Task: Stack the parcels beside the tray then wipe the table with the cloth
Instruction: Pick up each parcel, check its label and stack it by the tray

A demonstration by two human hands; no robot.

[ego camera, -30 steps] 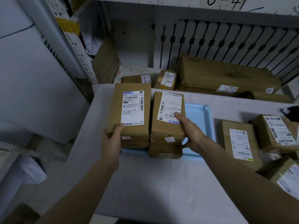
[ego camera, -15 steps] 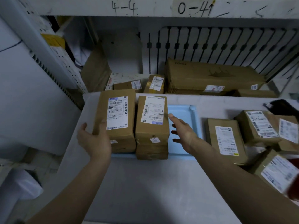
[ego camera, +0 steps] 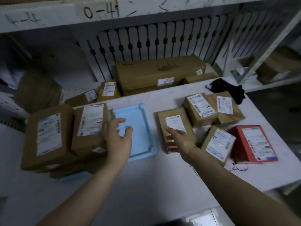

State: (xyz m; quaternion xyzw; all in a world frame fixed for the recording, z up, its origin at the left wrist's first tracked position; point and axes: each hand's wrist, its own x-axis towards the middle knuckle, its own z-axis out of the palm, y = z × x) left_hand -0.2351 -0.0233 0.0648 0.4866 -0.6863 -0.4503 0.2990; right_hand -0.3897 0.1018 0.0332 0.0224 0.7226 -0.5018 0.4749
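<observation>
A light blue tray (ego camera: pixel 141 118) lies on the white table (ego camera: pixel 146 185). Two stacks of brown parcels stand on its left part: the left stack (ego camera: pixel 47 136) and the right stack (ego camera: pixel 91 128). My left hand (ego camera: pixel 118 137) hovers open over the tray, just right of the right stack, holding nothing. My right hand (ego camera: pixel 179 141) is open, with its fingers spread over the near end of a brown parcel (ego camera: pixel 174 124) right of the tray. More brown parcels (ego camera: pixel 200 108) (ego camera: pixel 218 144) and a red parcel (ego camera: pixel 254 144) lie further right. A black cloth (ego camera: pixel 228 87) sits at the table's far right.
Behind the table, a long carton (ego camera: pixel 159 72) and smaller boxes (ego camera: pixel 108 90) sit on a lower shelf before a white slotted panel. A shelf upright (ego camera: pixel 267 51) rises at the right. The table's right edge drops off beside the red parcel.
Both hands have let go of the two stacks. My left hand moved right over the tray; my right hand moved right onto the parcel beside the tray. The view swung right.
</observation>
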